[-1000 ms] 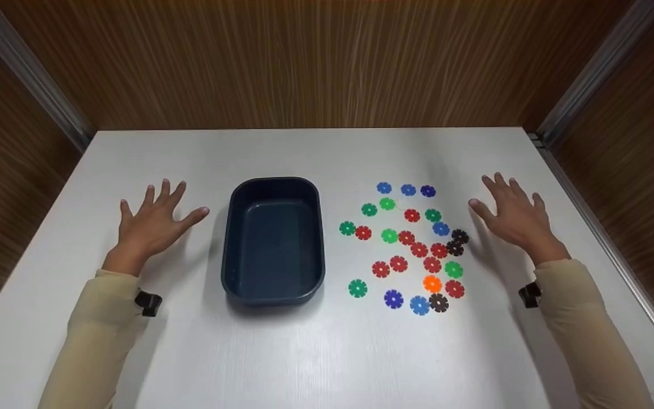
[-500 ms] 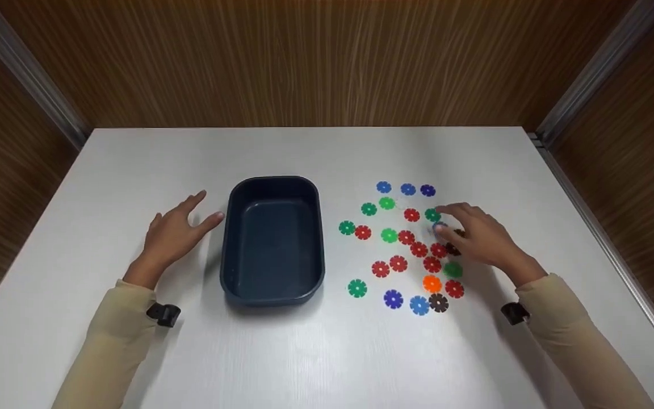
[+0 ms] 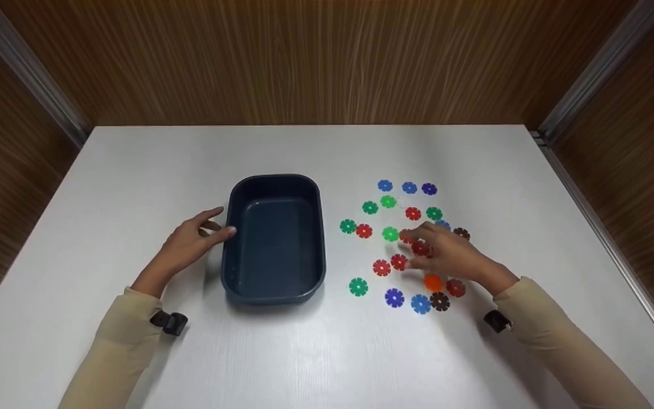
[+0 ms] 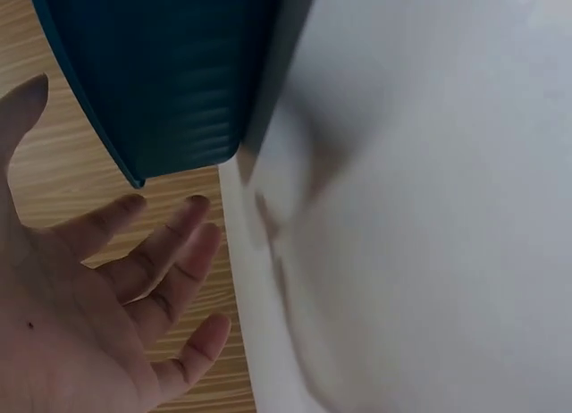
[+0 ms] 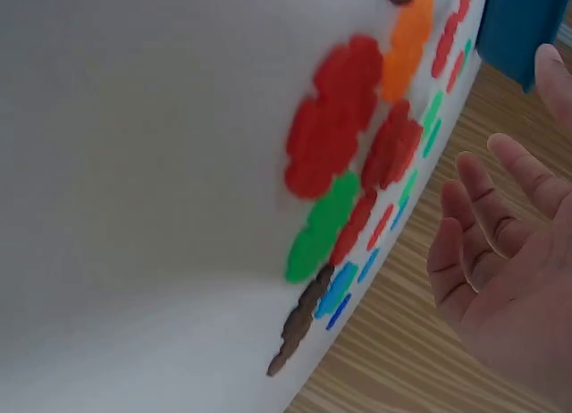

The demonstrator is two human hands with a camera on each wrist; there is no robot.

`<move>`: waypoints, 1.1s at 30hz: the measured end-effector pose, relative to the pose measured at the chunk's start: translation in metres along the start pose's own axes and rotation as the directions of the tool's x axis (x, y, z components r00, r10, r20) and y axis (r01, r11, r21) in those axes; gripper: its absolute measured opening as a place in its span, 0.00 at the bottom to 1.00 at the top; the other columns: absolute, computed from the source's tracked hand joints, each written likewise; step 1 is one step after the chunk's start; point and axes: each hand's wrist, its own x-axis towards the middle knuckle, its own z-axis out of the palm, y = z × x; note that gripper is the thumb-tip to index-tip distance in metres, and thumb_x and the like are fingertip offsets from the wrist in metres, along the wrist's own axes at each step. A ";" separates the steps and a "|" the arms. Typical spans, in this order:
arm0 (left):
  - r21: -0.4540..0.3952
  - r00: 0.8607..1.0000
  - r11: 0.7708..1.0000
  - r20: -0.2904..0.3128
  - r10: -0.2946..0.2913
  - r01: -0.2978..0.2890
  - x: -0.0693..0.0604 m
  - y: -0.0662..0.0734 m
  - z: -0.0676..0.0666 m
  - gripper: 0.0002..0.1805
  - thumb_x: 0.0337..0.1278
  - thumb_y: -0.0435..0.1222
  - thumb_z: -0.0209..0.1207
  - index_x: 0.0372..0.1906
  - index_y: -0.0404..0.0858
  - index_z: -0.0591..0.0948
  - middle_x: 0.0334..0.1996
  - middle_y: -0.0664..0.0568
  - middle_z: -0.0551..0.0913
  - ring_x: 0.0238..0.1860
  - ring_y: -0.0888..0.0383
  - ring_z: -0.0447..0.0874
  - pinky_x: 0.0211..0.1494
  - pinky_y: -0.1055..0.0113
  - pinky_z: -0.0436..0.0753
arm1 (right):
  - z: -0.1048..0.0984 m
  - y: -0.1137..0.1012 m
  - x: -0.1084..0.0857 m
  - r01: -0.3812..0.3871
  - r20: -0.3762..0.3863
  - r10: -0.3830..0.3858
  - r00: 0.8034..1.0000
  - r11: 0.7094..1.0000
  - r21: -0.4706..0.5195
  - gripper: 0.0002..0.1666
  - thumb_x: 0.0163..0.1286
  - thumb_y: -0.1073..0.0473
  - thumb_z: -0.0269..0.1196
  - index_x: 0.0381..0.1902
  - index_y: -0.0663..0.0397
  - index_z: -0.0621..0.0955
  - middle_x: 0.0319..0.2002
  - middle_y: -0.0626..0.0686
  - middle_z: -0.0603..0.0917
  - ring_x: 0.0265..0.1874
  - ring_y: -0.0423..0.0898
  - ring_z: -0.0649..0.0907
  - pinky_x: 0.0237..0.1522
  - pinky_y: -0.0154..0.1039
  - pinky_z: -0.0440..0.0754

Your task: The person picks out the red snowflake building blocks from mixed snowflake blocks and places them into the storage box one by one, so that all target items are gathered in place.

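A dark blue rectangular bin point(image 3: 273, 297) stands left of the flower-shaped plastic discs. My left hand point(image 3: 185, 245) is at the bin's left rim, thumb and fingers spread; in the left wrist view, its fingers point(image 4: 170, 261) look apart from the bin wall point(image 4: 161, 118). Over the discs hovers my right hand point(image 3: 456, 254), fingers loosely bent and holding nothing, partly covering several of them. Closest to its fingertips are a light green disc point(image 3: 390, 234) and a red disc point(image 3: 399, 262). The right wrist view shows that palm point(image 5: 527, 315) raised over the table.
Other discs lie flat around the right hand: blue ones point(image 3: 409, 187) at the back, an orange disc point(image 3: 433, 282) and a brown disc point(image 3: 439, 301) nearer the front. The white table point(image 3: 281, 358) meets a wood-grain panel point(image 3: 310, 62) behind.
My left hand has moved right, up to the bin's left rim. My right hand has come left from beside the discs to above them. The bin has stayed put.
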 end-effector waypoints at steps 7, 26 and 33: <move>-0.103 0.999 0.994 0.041 0.036 -0.032 -0.005 -0.006 0.002 0.39 0.64 0.53 0.56 0.73 0.37 0.62 0.48 0.38 0.79 0.42 0.50 0.79 0.44 0.63 0.76 | 0.008 -0.002 0.001 0.015 0.051 -0.012 0.999 0.999 -0.052 0.27 0.57 0.51 0.72 0.55 0.49 0.81 0.42 0.51 0.80 0.36 0.44 0.76 0.37 0.35 0.80; -0.136 0.994 0.989 0.073 0.075 -0.065 -0.007 -0.005 0.003 0.35 0.58 0.43 0.63 0.67 0.33 0.68 0.33 0.51 0.78 0.29 0.62 0.74 0.33 0.71 0.71 | 0.017 -0.009 0.005 0.039 0.040 -0.035 0.999 0.992 -0.117 0.18 0.61 0.59 0.68 0.50 0.53 0.82 0.39 0.51 0.83 0.37 0.45 0.79 0.38 0.40 0.82; -0.167 0.993 0.983 0.082 0.086 -0.071 -0.008 -0.003 0.002 0.36 0.58 0.42 0.64 0.68 0.32 0.67 0.35 0.50 0.77 0.29 0.63 0.74 0.31 0.71 0.71 | 0.016 -0.015 0.008 -0.030 0.083 0.034 0.996 0.998 -0.047 0.18 0.60 0.63 0.67 0.49 0.54 0.81 0.38 0.52 0.84 0.36 0.45 0.80 0.40 0.41 0.84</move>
